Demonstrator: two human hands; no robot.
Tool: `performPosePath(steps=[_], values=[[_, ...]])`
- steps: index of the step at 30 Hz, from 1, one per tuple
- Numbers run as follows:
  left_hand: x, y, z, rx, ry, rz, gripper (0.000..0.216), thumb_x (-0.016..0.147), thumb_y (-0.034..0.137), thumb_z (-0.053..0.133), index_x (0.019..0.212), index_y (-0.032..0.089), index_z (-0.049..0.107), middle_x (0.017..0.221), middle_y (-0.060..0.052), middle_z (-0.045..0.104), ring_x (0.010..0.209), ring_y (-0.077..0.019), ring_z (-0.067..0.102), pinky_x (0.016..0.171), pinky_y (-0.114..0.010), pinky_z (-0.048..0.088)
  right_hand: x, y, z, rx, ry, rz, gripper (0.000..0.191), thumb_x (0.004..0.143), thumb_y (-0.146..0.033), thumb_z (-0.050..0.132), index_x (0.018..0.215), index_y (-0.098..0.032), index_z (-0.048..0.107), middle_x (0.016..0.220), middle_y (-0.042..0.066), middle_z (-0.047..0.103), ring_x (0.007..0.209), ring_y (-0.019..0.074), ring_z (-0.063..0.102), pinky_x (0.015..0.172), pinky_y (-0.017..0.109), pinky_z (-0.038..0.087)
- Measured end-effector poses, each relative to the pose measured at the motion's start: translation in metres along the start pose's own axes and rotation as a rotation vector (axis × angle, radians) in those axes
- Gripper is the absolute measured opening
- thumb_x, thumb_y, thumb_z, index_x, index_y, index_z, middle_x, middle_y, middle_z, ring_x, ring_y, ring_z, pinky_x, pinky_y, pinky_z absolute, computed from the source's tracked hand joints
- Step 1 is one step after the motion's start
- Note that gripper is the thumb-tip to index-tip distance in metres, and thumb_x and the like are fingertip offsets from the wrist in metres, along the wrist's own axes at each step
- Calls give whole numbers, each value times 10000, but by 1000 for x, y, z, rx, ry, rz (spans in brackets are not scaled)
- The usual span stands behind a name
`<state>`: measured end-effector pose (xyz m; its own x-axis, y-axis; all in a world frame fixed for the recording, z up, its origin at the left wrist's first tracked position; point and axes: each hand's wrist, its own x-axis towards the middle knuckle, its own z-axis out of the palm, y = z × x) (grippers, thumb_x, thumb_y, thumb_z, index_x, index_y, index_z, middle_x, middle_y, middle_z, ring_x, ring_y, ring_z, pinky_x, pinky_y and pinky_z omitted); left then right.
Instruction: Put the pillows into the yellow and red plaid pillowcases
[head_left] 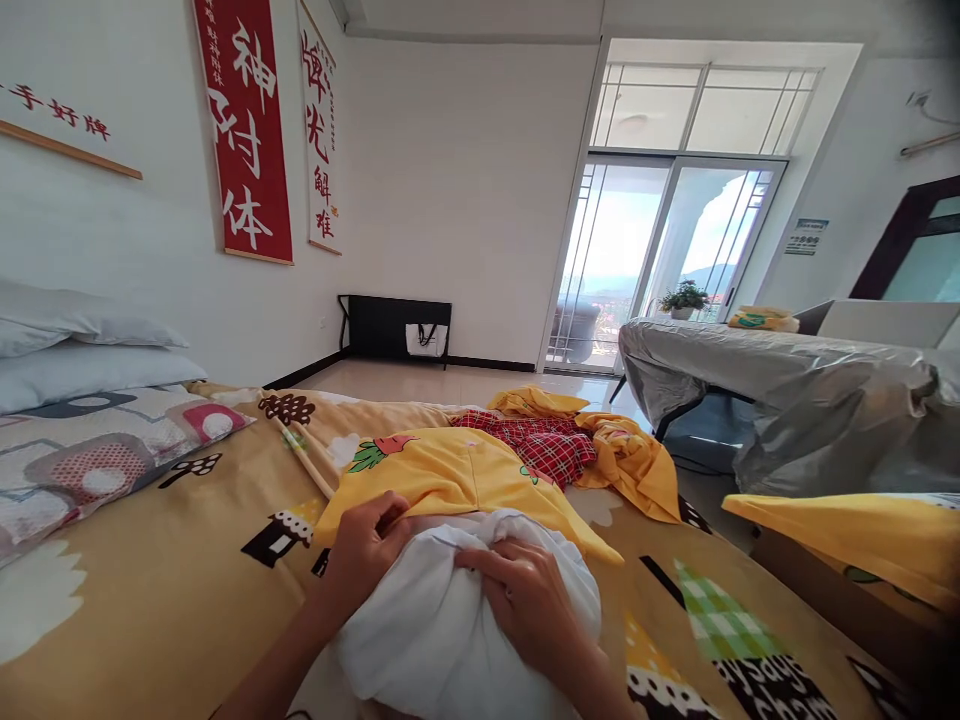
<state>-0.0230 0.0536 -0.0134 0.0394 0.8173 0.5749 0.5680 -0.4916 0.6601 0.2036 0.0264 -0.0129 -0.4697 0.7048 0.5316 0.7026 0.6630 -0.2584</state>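
At the near edge of a yellow, carrot-print cloth cover (442, 475), the right hand (521, 580) clutches a puffy white fabric pillow (420, 630); the left hand (367, 540) pinches the cover between fingers. A loose hold could let the pillow spring free.

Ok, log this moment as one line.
left hand: gripping edge of yellow cloth | right hand: gripping white pillow | beneath cloth: patterned bedspread

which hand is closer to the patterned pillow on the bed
Left. The left hand is at the near edge of the yellow fabric, to the right of the patterned pillow; the right hand is on the white fabric, farther to the right of it.
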Motion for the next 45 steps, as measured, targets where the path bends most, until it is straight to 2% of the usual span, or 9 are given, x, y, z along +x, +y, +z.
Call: performPosePath(steps=[6,14,23,27,30,32,35,41,45], values=[[-6,28,0,-175,-20,-139,235,794,368,531,654,182,492,632,28,501,621,-122,478,586,-226,396,7,-3,4,-143,-138,176,326,906,-202,447,1030,-341,715,777,20,709,739,169,622,669,269,348],[-20,48,7,152,-171,-6,196,745,373,603,813,191,574,810,-56,654,770,-220,605,706,-312,459,7,-9,5,-188,-141,213,307,910,-195,435,994,-302,711,808,23,724,755,169,641,643,273,333],[0,18,7,454,-33,-201,105,749,146,459,660,197,483,670,-22,595,648,-176,526,613,-269,336,-4,-24,16,-229,-38,-89,564,851,-112,483,1361,-353,458,914,25,689,811,192,630,669,279,363],[1,15,5,476,-25,-241,174,753,208,478,583,194,442,573,11,536,556,-136,419,562,-259,244,-11,-33,14,-174,-63,-131,389,905,-410,521,1294,-402,501,931,15,675,846,206,628,697,289,388],[-2,14,9,401,-26,-250,234,737,247,499,535,189,396,522,26,477,545,-126,394,553,-255,231,-13,-36,13,-156,-96,-82,661,739,-698,591,1314,-387,491,1043,48,672,937,268,625,772,342,418],[-4,12,13,300,-42,-247,272,730,260,505,518,192,348,502,37,427,540,-122,385,541,-248,235,-12,-38,16,-206,-129,-32,726,704,-688,636,1338,-370,476,1044,71,678,933,291,632,762,356,425],[-10,11,19,238,-22,-119,264,735,215,493,538,197,319,509,44,399,523,-114,377,528,-240,252,-8,-40,19,-273,-179,45,568,847,-498,575,1376,-348,437,982,75,695,886,276,652,714,339,416],[-19,22,22,490,49,502,214,828,76,410,670,187,502,649,-12,546,610,-153,484,575,-255,341,4,-21,5,-326,-186,189,263,956,-260,387,1086,-267,615,766,42,705,719,210,662,591,281,333],[-13,30,5,416,-69,505,161,915,190,434,923,185,595,859,-52,630,812,-189,568,733,-288,450,8,6,-11,-308,-151,265,318,956,-221,374,1169,-272,605,794,45,714,745,203,659,590,279,337]])
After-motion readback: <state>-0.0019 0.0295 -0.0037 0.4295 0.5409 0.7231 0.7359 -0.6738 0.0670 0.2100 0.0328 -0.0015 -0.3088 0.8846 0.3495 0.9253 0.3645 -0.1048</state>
